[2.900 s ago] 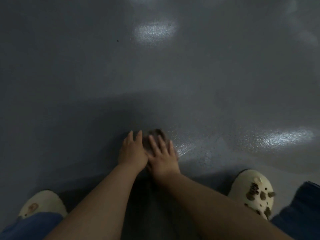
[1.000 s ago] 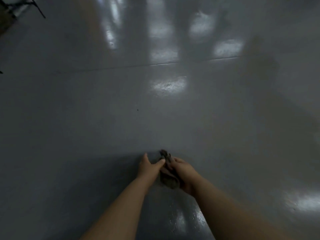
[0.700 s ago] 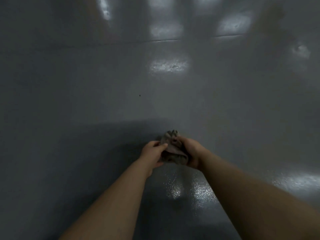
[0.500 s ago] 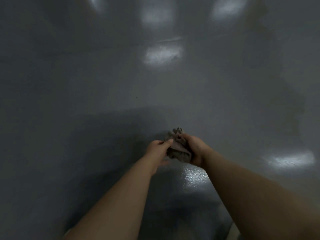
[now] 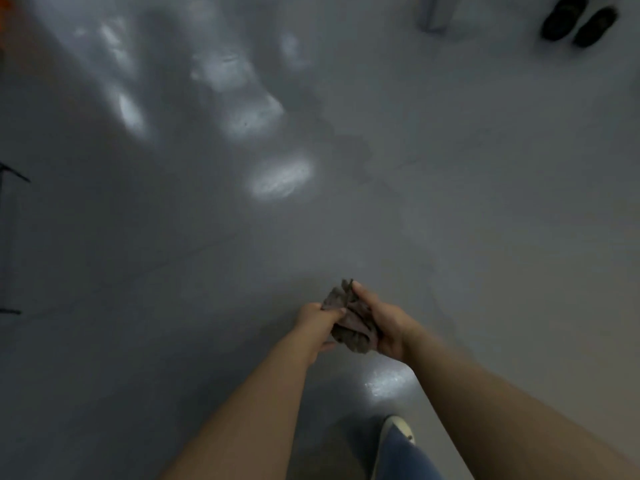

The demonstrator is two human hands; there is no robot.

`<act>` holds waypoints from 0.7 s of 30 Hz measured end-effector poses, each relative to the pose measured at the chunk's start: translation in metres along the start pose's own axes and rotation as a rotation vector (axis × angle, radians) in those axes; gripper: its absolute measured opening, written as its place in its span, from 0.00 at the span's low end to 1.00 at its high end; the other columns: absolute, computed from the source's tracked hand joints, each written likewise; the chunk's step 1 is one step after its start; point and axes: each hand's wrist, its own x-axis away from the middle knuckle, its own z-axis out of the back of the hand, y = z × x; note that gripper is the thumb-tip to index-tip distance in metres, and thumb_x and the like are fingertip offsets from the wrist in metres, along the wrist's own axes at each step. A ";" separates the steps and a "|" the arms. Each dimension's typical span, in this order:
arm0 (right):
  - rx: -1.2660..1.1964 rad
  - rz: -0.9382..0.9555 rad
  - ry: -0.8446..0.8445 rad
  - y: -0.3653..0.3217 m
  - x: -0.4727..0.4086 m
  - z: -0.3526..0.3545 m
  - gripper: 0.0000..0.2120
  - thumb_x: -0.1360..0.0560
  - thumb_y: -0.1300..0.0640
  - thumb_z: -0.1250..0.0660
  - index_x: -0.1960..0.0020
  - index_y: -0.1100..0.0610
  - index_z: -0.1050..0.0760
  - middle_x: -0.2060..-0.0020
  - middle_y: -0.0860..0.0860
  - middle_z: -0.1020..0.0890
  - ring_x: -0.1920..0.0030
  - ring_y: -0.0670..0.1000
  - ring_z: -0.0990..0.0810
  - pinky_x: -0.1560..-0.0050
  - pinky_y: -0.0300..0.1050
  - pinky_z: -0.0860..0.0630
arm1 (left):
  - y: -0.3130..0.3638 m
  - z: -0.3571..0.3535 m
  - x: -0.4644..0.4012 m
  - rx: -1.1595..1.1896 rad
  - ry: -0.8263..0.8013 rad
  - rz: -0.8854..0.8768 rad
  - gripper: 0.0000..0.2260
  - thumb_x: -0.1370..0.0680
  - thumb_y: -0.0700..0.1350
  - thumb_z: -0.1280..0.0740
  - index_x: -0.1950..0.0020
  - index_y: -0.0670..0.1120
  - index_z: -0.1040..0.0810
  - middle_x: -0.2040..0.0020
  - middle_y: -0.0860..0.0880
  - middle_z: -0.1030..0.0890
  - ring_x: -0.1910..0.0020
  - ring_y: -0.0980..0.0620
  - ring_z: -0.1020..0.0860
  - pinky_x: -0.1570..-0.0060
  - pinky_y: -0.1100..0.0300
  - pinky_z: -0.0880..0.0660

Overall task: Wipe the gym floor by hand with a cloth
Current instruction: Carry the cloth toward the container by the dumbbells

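A crumpled grey-brown cloth (image 5: 351, 323) is bunched up in the air between both hands, well above the glossy grey gym floor (image 5: 207, 271). My left hand (image 5: 317, 323) pinches its left edge with thumb and fingers. My right hand (image 5: 384, 323) cups it from the right, thumb pressed on top near the cloth's upper tip. Both forearms reach in from the bottom of the view. Part of the cloth is hidden inside my right palm.
A pair of dark shoes (image 5: 578, 24) lies at the far top right beside a pale post (image 5: 434, 15). Thin black frame legs (image 5: 10, 174) show at the left edge. My blue trouser leg and pale shoe (image 5: 396, 431) stand at the bottom.
Earlier both hands pressed the cloth flat on the floor. Since then the cloth has come off the floor and is bunched between my hands; the view has risen and swung right.
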 end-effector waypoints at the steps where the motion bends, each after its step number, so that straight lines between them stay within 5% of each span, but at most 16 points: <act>1: -0.011 0.019 -0.005 -0.019 0.023 0.005 0.22 0.20 0.48 0.42 0.37 0.64 0.27 0.50 0.58 0.19 0.54 0.54 0.19 0.62 0.43 0.18 | 0.018 -0.013 0.018 -0.007 -0.011 -0.008 0.03 0.21 0.42 0.36 0.47 0.45 0.27 0.47 0.45 0.23 0.48 0.49 0.26 0.56 0.57 0.29; 7: -0.052 0.158 0.043 -0.117 0.118 0.060 0.18 0.23 0.66 0.37 0.34 0.67 0.31 0.46 0.64 0.20 0.54 0.58 0.18 0.62 0.47 0.18 | 0.114 -0.093 0.093 0.101 -0.064 -0.061 0.04 0.20 0.40 0.39 0.53 0.46 0.27 0.57 0.48 0.23 0.60 0.52 0.24 0.62 0.60 0.28; 13: -0.173 0.277 0.264 -0.199 0.152 0.118 0.05 0.21 0.67 0.41 0.49 0.62 0.27 0.64 0.59 0.17 0.70 0.54 0.17 0.72 0.49 0.20 | 0.205 -0.161 0.102 0.324 -0.156 -0.095 0.07 0.20 0.37 0.40 0.57 0.45 0.28 0.59 0.45 0.23 0.61 0.48 0.24 0.58 0.55 0.26; 18: -0.234 0.312 0.372 -0.264 0.141 0.169 0.06 0.20 0.64 0.41 0.44 0.63 0.29 0.52 0.63 0.20 0.52 0.62 0.19 0.50 0.62 0.22 | 0.271 -0.202 0.067 0.440 -0.219 -0.099 0.06 0.20 0.36 0.40 0.57 0.41 0.27 0.59 0.43 0.23 0.61 0.46 0.23 0.57 0.53 0.25; 21: -0.202 0.315 0.444 -0.321 0.131 0.201 0.10 0.20 0.58 0.40 0.40 0.58 0.30 0.46 0.59 0.21 0.54 0.56 0.20 0.61 0.52 0.19 | 0.316 -0.231 0.036 0.446 -0.217 -0.112 0.07 0.21 0.37 0.40 0.58 0.41 0.28 0.60 0.44 0.24 0.63 0.48 0.24 0.58 0.54 0.25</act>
